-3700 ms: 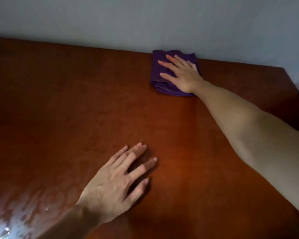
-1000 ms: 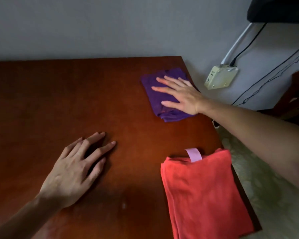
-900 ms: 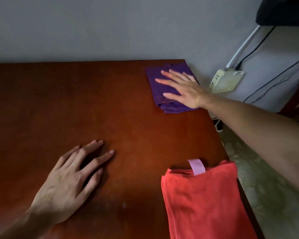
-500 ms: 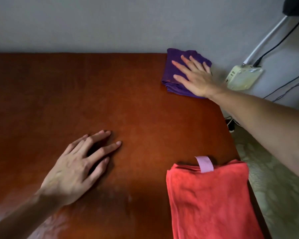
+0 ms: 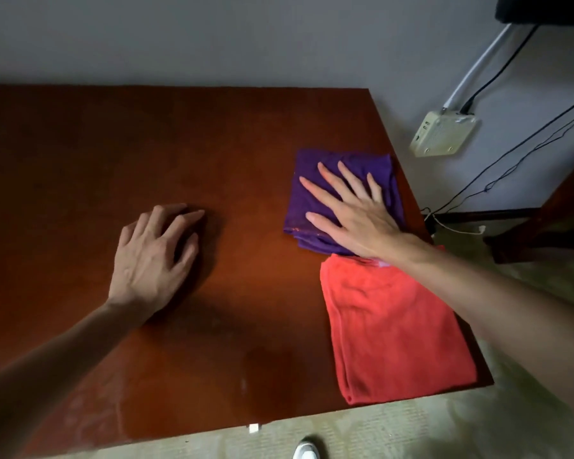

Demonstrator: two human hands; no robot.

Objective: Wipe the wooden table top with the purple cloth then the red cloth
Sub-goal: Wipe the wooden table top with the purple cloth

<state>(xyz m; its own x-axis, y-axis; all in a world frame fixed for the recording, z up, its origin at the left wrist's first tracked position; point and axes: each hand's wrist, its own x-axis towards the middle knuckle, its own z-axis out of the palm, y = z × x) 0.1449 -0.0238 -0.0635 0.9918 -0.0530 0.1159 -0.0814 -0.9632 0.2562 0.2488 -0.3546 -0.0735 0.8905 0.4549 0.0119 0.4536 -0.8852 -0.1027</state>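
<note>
My right hand [image 5: 352, 210] lies flat, fingers spread, pressing the folded purple cloth [image 5: 305, 197] onto the wooden table top [image 5: 146, 144] near its right edge. The purple cloth's near edge touches the far edge of the folded red cloth [image 5: 391, 332], which lies at the table's near right corner; my right forearm crosses over its far right corner. My left hand [image 5: 153, 256] rests palm down on the bare wood at the middle, fingers slightly curled, holding nothing.
A grey wall runs behind the table. A cream box [image 5: 443, 134] with cables hangs on the wall at right. Dark wooden furniture [image 5: 550, 220] stands beyond the right edge. A shoe tip [image 5: 307, 451] shows on the floor below the near edge.
My right hand has dragged the purple cloth from the far right corner back toward me, until it meets the red cloth. My left hand has stayed on the wood, its fingers more curled.
</note>
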